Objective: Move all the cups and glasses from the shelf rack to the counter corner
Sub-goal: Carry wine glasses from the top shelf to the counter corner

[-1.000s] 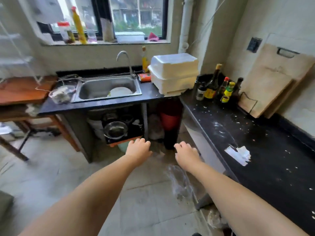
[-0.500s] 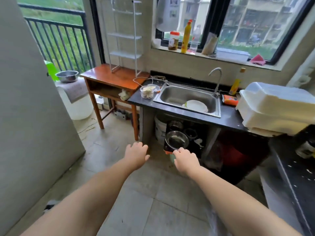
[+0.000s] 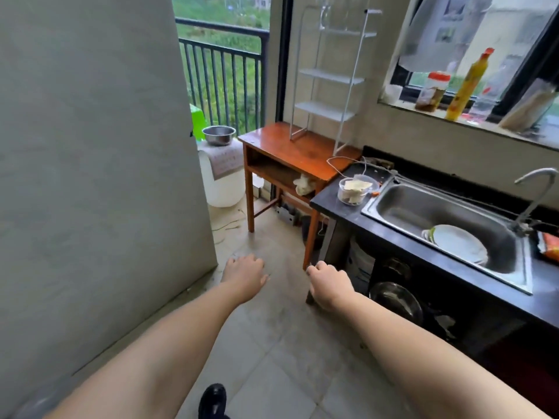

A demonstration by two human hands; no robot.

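A white wire shelf rack (image 3: 329, 77) stands on a small wooden table (image 3: 299, 152) by the balcony door. Faint clear glasses (image 3: 332, 13) show on its top tier; the lower tiers look bare. My left hand (image 3: 245, 275) and my right hand (image 3: 328, 284) reach forward, palms down, over the floor tiles, well short of the rack. Both hold nothing. Their fingers are loosely curled.
A black counter (image 3: 335, 207) with a steel sink (image 3: 423, 213) runs along the right; a white plate (image 3: 459, 243) lies in the sink, a clear bowl (image 3: 355, 190) beside it. A grey wall panel (image 3: 90, 176) fills the left. Bottles (image 3: 465, 86) line the windowsill. A metal bowl (image 3: 218, 135) sits by the balcony railing.
The view has swung left from the right-hand counter past the sink to the shelf rack and table. Both hands stay stretched forward and hold nothing.
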